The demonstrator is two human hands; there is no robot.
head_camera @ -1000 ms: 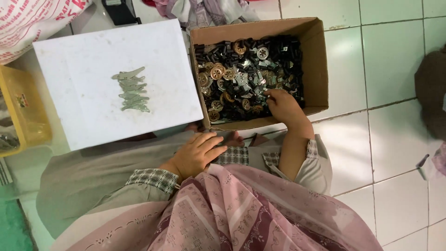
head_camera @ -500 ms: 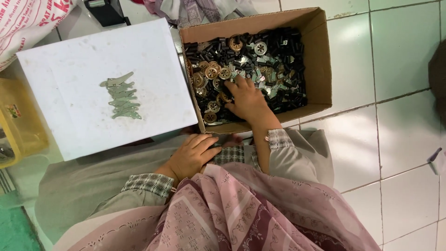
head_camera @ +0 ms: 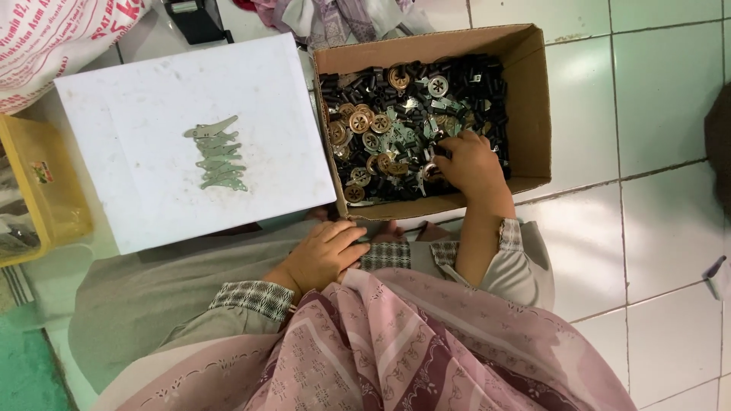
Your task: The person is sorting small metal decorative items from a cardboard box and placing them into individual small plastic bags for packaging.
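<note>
A cardboard box (head_camera: 533, 91) on the tiled floor holds several small parts (head_camera: 396, 114): black cylinders, brass-coloured round pieces and silver metal bits. My right hand (head_camera: 466, 161) reaches into the box's near side, fingers curled down among the parts; whether it grips one is hidden. My left hand (head_camera: 324, 255) rests on my lap with fingers loosely bent, holding nothing. A white board (head_camera: 137, 183) lies left of the box, with a small stack of flat silver metal levers (head_camera: 215, 154) on it.
A yellow plastic container (head_camera: 38, 190) stands at the left edge. A printed white sack (head_camera: 53, 38) and bundled cloth (head_camera: 320, 15) lie at the top. White floor tiles (head_camera: 647, 99) spread right of the box. A pink patterned scarf (head_camera: 426, 350) hangs over my lap.
My right hand has shifted inside the box, first toward the left, then back toward the near middle. My left hand stays on my lap. The view has moved slightly.
</note>
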